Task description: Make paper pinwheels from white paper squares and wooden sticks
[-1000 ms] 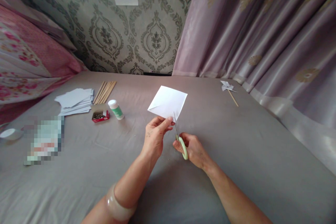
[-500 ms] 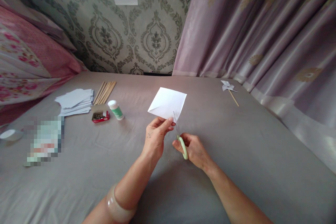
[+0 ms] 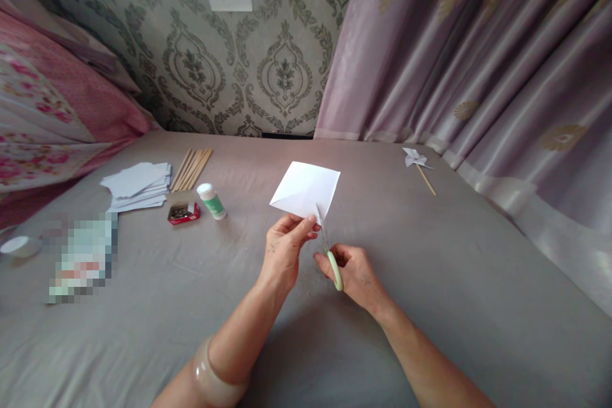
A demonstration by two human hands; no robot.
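Observation:
My left hand (image 3: 283,252) pinches the near corner of a white square of paper (image 3: 306,188) and holds it up over the grey bed sheet (image 3: 430,280). My right hand (image 3: 354,271) is closed round the pale green handles of a pair of scissors (image 3: 329,252). The blades point up and away from me, and their tips meet the paper's near corner just right of my left thumb.
A stack of white paper squares (image 3: 138,183), a bundle of wooden sticks (image 3: 192,167), a small red box (image 3: 182,212) and a white glue bottle with a green label (image 3: 211,199) lie at the left. A paper pinwheel on a stick (image 3: 417,162) lies at the back right by the curtain (image 3: 478,64). A roll of tape (image 3: 19,247) sits at the far left.
The paper has sunk slightly and the scissors' blades have edged a little further into its near corner. Both hands stay almost where they were.

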